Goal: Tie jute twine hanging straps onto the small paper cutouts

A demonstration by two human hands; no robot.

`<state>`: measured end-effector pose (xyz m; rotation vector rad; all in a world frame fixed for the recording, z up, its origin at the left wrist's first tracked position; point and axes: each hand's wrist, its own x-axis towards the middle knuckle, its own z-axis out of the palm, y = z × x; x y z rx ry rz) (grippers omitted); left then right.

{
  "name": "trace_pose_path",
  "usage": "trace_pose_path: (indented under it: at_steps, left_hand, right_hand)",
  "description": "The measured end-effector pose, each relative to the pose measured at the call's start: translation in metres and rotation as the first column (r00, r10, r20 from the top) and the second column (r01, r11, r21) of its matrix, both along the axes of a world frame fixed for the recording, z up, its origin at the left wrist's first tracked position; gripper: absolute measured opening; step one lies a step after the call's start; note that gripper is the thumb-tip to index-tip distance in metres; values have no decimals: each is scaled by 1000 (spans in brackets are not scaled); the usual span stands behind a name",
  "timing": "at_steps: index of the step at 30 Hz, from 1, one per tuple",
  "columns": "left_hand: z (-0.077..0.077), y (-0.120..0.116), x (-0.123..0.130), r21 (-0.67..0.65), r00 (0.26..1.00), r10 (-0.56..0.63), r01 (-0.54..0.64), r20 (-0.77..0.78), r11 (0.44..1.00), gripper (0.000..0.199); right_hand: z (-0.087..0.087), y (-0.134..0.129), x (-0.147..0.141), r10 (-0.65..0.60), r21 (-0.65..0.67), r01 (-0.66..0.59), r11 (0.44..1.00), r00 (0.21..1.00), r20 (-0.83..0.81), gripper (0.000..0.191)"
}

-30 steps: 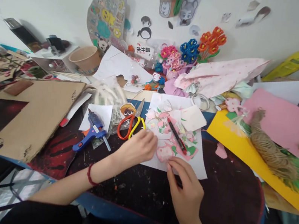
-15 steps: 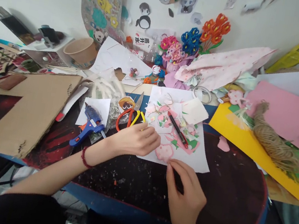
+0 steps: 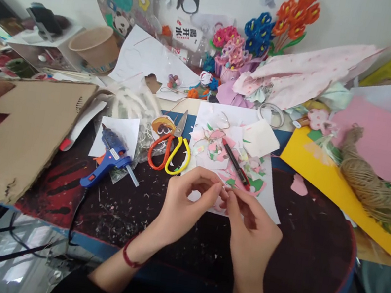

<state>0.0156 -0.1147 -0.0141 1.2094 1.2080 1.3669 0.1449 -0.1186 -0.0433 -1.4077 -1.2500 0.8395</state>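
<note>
My left hand [image 3: 189, 205], with a red bracelet at the wrist, and my right hand [image 3: 252, 231] meet fingertip to fingertip over the front edge of a white sheet [image 3: 271, 199]. Both are closed in a pinch. Something small and pale shows between the fingertips, too hidden to name. Behind them, pink and green paper scraps [image 3: 256, 184] and a black and red pen [image 3: 236, 165] lie on the sheet. Scissors with red and yellow handles [image 3: 169, 152] rest to the left of it. A blue glue gun [image 3: 113, 155] lies farther left.
Brown cardboard [image 3: 28, 138] covers the left side. Yellow paper [image 3: 344, 196], pink paper [image 3: 388, 136] and a twine bundle [image 3: 366, 180] lie at the right. Craft flowers [image 3: 259, 34] and a paper bowl [image 3: 95, 47] stand at the back. A cable [image 3: 76, 211] hangs over the front edge.
My left hand has drawn back from beside the scissors and joined my right hand, its fingers now pinched. The pink cutout in front is mostly covered by the hands. The view has shifted.
</note>
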Motion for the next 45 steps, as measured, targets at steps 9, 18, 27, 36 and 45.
trace_pose_path:
  at_steps: [9,18,27,36,45]
  left_hand:
    - [-18,4,-8,-12,965,131,-138,-229,990,7]
    - [-36,1,-6,-36,916,146,-171,-373,985,6]
    - [-36,1,-6,39,896,151,-149,-418,988,4]
    - [-35,1,-7,26,898,169,-173,-406,984,3]
    - [-34,3,-8,15,897,187,-197,-401,980,3]
  right_hand:
    - [-1,4,13,48,74,-81,994,927,373,14]
    - [-2,8,16,66,162,-221,962,760,646,18]
    - [4,10,14,43,147,-178,973,764,644,9]
    - [5,9,15,118,-7,-134,991,841,529,10]
    - [2,10,29,-65,-395,-41,918,965,-252,23]
